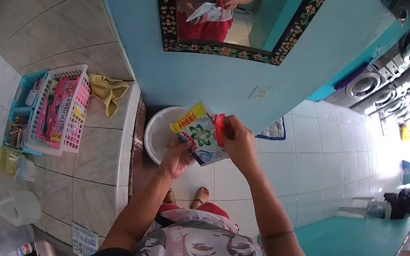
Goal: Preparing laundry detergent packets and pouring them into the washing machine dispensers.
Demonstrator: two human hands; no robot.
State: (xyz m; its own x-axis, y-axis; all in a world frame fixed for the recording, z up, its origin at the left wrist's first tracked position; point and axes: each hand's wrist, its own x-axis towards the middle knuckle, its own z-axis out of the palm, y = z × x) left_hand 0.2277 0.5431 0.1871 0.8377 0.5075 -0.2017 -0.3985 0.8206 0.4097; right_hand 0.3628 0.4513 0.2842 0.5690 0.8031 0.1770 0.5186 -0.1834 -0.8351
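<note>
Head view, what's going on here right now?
The left hand holds a colourful packet, while the right hand holds a red tool at its right edge. Whether the packet is cut open isn't clear. A pale round tub stands on the floor beyond, and a pink-and-white basket sits on the tiled ledge.

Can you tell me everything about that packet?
The packet is flat, shiny and plastic-looking, with a yellow band along its top, a green swirl in the middle and some bluish white below. Its top tips leftward. The left hand pinches its lower left edge, and a red tool in the right hand is at its right edge. From this view it partly covers a white tub. I can't tell whether it's open.
</note>
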